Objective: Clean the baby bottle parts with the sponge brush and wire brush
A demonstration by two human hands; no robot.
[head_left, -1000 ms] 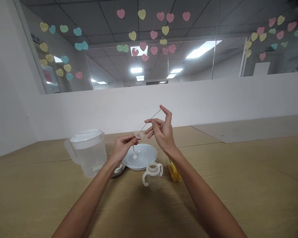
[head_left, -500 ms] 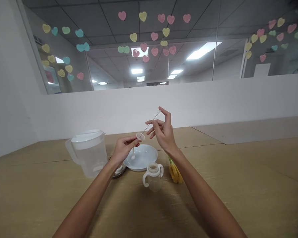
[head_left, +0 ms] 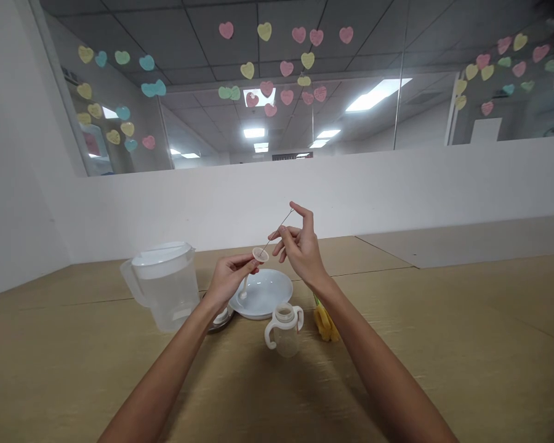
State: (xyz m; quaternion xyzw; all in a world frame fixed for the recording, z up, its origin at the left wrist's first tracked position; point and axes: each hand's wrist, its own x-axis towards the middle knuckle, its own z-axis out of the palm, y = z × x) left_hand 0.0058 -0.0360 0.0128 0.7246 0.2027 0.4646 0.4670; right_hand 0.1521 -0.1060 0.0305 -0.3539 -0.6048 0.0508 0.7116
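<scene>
My left hand is closed on a small translucent straw top, pinched between thumb and fingers. A pale straw with a thicker tip hangs below that hand, over the white bowl. My right hand pinches a thin wire, probably a straw brush. Its looped upper end is at my raised index finger, and its lower end goes into the straw top. Below the hands stands an open, clear baby bottle with two white handles.
A translucent lidded jug stands at the left. Partly behind my left forearm is a dark round dish with a white piece in it. A yellow sponge-like head on a green stem lies beside my right forearm. A white wall rises behind the table.
The wire has gone slightly deeper into the straw top, and my right hand has shifted a little down and left. The hanging straw tip has swung left.
</scene>
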